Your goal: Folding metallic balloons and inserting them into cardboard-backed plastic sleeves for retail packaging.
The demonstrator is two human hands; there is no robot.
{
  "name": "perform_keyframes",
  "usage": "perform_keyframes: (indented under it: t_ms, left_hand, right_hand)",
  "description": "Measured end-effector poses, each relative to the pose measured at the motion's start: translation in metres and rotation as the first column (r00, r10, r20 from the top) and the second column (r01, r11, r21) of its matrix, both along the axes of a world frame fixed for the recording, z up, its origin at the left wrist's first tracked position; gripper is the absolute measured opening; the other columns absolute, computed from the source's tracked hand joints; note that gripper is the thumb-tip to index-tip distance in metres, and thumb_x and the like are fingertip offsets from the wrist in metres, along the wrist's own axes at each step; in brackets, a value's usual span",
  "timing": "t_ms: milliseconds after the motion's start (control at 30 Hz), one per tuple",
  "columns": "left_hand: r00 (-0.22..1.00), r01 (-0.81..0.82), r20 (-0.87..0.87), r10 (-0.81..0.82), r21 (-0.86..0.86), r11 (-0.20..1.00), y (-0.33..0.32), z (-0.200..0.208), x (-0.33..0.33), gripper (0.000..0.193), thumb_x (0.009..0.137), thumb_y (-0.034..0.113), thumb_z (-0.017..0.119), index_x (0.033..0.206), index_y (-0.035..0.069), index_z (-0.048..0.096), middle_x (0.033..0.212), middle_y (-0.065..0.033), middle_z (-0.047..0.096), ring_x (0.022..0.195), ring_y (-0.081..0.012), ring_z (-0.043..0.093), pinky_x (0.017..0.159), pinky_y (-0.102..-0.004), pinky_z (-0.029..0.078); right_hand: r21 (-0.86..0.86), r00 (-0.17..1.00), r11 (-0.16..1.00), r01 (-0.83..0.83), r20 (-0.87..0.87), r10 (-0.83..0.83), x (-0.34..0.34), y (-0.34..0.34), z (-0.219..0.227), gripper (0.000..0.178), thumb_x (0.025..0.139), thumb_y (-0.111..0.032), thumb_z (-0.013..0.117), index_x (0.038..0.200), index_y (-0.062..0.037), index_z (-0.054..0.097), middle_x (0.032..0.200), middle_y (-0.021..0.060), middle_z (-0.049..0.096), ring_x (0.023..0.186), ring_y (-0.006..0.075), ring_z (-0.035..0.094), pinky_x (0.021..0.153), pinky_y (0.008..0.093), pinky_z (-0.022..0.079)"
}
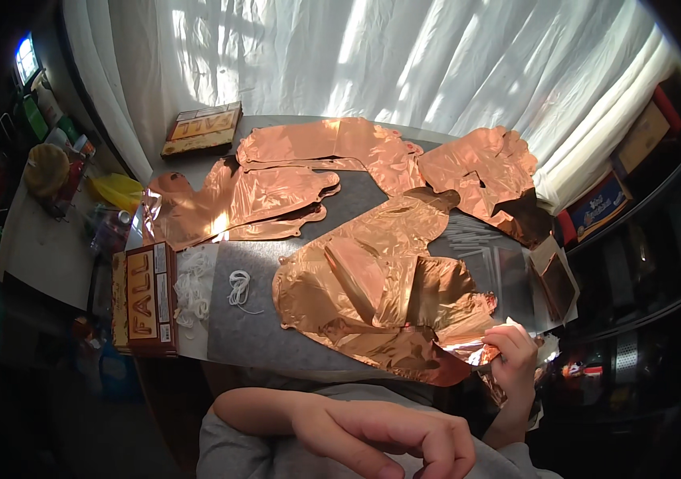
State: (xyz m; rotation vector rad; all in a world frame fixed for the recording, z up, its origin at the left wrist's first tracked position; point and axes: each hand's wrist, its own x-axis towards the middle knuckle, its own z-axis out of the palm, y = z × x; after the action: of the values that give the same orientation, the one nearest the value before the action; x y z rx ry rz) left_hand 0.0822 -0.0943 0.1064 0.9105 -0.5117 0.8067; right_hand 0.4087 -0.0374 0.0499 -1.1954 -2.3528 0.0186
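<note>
A flat, uninflated copper foil balloon (348,267) lies creased and partly folded across the near side of the table. My right hand (514,355) pinches its near right edge between thumb and fingers, where the foil crumples and catches bright light. My left hand (388,435) is held in front of my body, below the table edge, apart from the balloon. Its fingers are loosely bent and spread with nothing seen in them; the fingertips are partly cut off by the lower edge.
More flat foil balloons lie behind: one left (253,195), one at the back (316,144), one right (476,172). White string (239,289), a string bundle (193,287), clear straws (468,235), a brown box (145,299) and another box (201,129) share the table. A white curtain (340,56) hangs behind.
</note>
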Motion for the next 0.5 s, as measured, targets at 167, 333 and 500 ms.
perform_keyframes:
  t_ms: [167, 333, 500]
  left_hand:
    - [0.999, 0.03, 0.035, -0.03, 0.0, 1.0, 0.0, -0.007, -0.001, 0.024, 0.109, 0.021, 0.058, 0.119, 0.0, 0.064, 0.124, -0.0175, 0.059, 0.113, -0.0279, 0.056, 0.101, -0.044, 0.041]
    - [0.989, 0.136, -0.052, -0.14, -0.072, 0.988, 0.008, 0.01, -0.013, 0.027, 0.108, 0.022, 0.059, 0.12, -0.002, 0.063, 0.127, -0.0193, 0.057, 0.114, -0.0277, 0.055, 0.103, -0.0447, 0.041]
    - [0.983, 0.164, 0.099, -0.154, -0.095, 0.982, -0.008, -0.015, -0.001, 0.029, 0.107, 0.02, 0.06, 0.123, -0.003, 0.062, 0.13, -0.0206, 0.054, 0.118, -0.0275, 0.052, 0.105, -0.0454, 0.038]
  right_hand:
    - [-0.094, 1.0, 0.995, 0.024, 0.011, -0.023, 0.005, -0.004, -0.005, 0.027, 0.068, 0.008, 0.066, 0.092, -0.0047, 0.073, 0.096, 0.0085, 0.073, 0.093, 0.0334, 0.07, 0.083, 0.0438, 0.056]
    - [-0.118, 0.999, 0.992, 0.042, 0.032, -0.039, 0.004, -0.005, -0.002, 0.027, 0.069, 0.008, 0.067, 0.092, -0.0056, 0.073, 0.095, 0.0064, 0.072, 0.093, 0.0319, 0.069, 0.081, 0.0434, 0.055]
    - [-0.118, 1.0, 0.993, 0.017, 0.025, -0.015, 0.003, -0.005, -0.001, 0.029, 0.069, 0.009, 0.066, 0.093, -0.006, 0.073, 0.095, 0.0061, 0.072, 0.093, 0.0315, 0.069, 0.081, 0.0429, 0.054]
